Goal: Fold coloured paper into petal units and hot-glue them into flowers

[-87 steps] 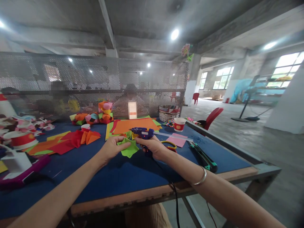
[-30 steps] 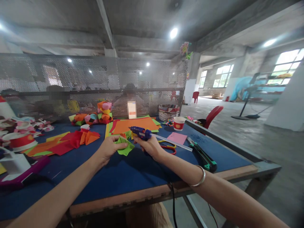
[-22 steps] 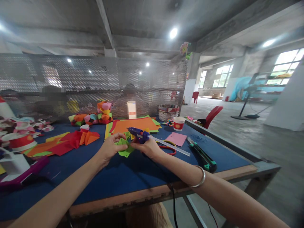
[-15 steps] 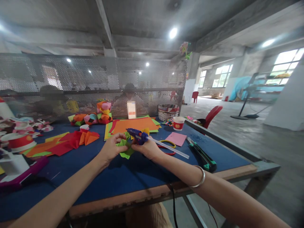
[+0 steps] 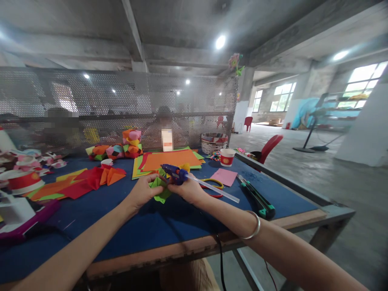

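Over the blue tabletop (image 5: 127, 238), my left hand (image 5: 144, 189) is closed on a folded piece of green paper (image 5: 161, 193). My right hand (image 5: 189, 189) grips a blue hot glue gun (image 5: 176, 173), whose nozzle points left above the green paper. A long clear glue stick (image 5: 215, 189) sticks out of its back. The right thumb and a finger are close to the green paper's edge; whether they pinch it I cannot tell. Scissors with red and yellow handles (image 5: 220, 184) lie behind my right wrist, partly covered by it.
Coloured paper sheets (image 5: 169, 160) are stacked behind my hands. Folded red and orange papers (image 5: 97, 178) lie left. At right are a pink sheet (image 5: 224, 177), a utility knife (image 5: 257, 198), a paper cup (image 5: 227, 157) and a basket (image 5: 214, 143). A perforated metal screen (image 5: 188, 101) stands at the back.
The fingers of my left hand have closed in a little on the green paper. The glue gun stays almost where it was.
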